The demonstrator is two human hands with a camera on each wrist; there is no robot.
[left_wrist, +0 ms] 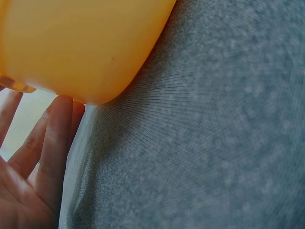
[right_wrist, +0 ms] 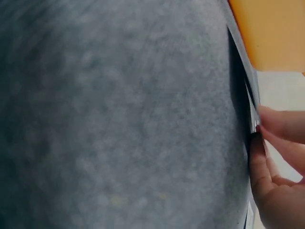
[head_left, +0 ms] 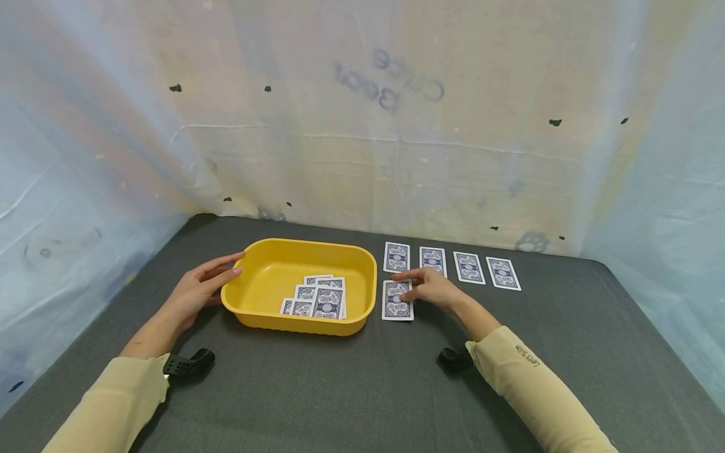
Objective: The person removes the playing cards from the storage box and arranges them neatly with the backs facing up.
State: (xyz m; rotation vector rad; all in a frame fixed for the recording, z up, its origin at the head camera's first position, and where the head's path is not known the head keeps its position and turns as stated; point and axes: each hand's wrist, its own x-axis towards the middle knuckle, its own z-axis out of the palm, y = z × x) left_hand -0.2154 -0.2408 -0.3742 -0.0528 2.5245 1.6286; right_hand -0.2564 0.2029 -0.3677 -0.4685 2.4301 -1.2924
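A face-down playing card (head_left: 396,302) with a blue patterned back lies to the right of a yellow plastic tray (head_left: 300,245). My right hand (head_left: 433,289) pinches this card between thumb and fingers. In the right wrist view the card (right_wrist: 243,71) stands raised off the cloth at one side, near the fingertips (right_wrist: 274,119). At the tray's left end, my left hand (head_left: 192,296) touches the rim and outer wall with nearly straight fingers, seen also in the left wrist view against the yellow wall (left_wrist: 86,52). Several overlapping cards (head_left: 328,302) lie inside the tray.
Behind the right hand, a row of face-down cards (head_left: 469,268) runs along the back of the table. Dark grey cloth (head_left: 340,390) covers the tabletop. Pale plastic sheeting (head_left: 396,157) hangs at the back and both sides.
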